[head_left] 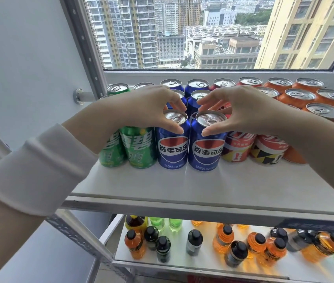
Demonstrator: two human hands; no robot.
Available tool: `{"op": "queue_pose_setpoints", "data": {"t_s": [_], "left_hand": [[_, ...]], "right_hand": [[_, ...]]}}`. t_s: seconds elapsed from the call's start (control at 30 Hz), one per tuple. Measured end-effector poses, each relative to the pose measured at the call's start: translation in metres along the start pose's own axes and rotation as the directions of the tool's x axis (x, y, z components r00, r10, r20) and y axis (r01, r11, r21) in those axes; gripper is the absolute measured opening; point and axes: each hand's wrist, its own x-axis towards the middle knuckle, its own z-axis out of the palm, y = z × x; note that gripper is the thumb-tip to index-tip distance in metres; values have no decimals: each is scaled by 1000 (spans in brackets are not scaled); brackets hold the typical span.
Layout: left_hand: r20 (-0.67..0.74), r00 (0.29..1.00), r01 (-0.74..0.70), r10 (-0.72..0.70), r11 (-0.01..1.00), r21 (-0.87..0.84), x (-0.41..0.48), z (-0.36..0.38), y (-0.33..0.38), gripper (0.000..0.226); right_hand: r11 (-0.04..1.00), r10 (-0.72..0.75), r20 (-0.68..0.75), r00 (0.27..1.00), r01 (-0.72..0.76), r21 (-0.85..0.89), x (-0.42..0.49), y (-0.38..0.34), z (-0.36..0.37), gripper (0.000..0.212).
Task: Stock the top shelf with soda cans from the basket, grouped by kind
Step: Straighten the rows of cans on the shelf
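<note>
Step in hand, judged: setting down the front pair of the blue row on the flat white top shelf (182, 184); both cans upright, bases on the board, side by side, well back from the front edge. Flanked by green printed soda cans (137, 148) on the left and red patterned cola cans (237, 148) on the right; orange soda cans (304, 97) beyond, far right; grouping by kind in order. Basket not in view; no count possible of cans left to stock.

Left hand (147, 107): curled over the top of the left blue aluminium can (173, 148); thumb on the front wall just below the rim, fingertips at the back of the rim; a pinch from above, about half closed.

Right hand (249, 111): mirror of the same on the right blue aluminium can (206, 152); thumb on the front wall under the rim, fingers arched over the lid towards the rear rim; rear contact partly hidden, probably touching.

Next move, judged: loosen both pinches; lift straight up, clear of the lids; no sideways drag, with neighbours tight on both sides; then back to the basket for further cans, if any. Bare front strip of the shelf free for another row.

Below: lower shelf (182, 262) with capped plastic bottles (223, 240), orange, green and dark; behind: window (182, 33) onto tower blocks.
</note>
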Motion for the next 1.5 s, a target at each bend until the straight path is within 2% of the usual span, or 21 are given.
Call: {"op": "queue_pose_setpoints", "data": {"t_s": [0.2,0.3,0.4,0.57,0.8,1.07,1.5], "left_hand": [[29,999,20,-20,999,-29,-3,-5,0,55],[-55,998,23,-29,995,-96,-2,-15,-2,49],[-138,990,22,-33,997,-78,11,-19,-6,48],[-21,994,108,-107,994,26,42,-11,-10,56],[-19,993,119,-119,992,32,64,-7,-23,57],[-51,993,98,-106,985,-143,66,-10,-32,51],[6,993,118,-118,988,-100,59,-14,-25,58]], "right_hand": [[1000,10,48,999,-10,-9,-3,-4,-10,65],[998,25,-30,999,-23,66,4,-5,-22,62],[999,33,-94,995,-35,-12,24,5,-26,53],[982,114,12,993,-111,-151,51,17,-14,55],[979,138,38,990,-130,-155,69,22,-10,63],[984,176,59,983,-174,-49,74,30,-14,50],[983,184,112,976,-186,3,64,25,-18,43]]}}
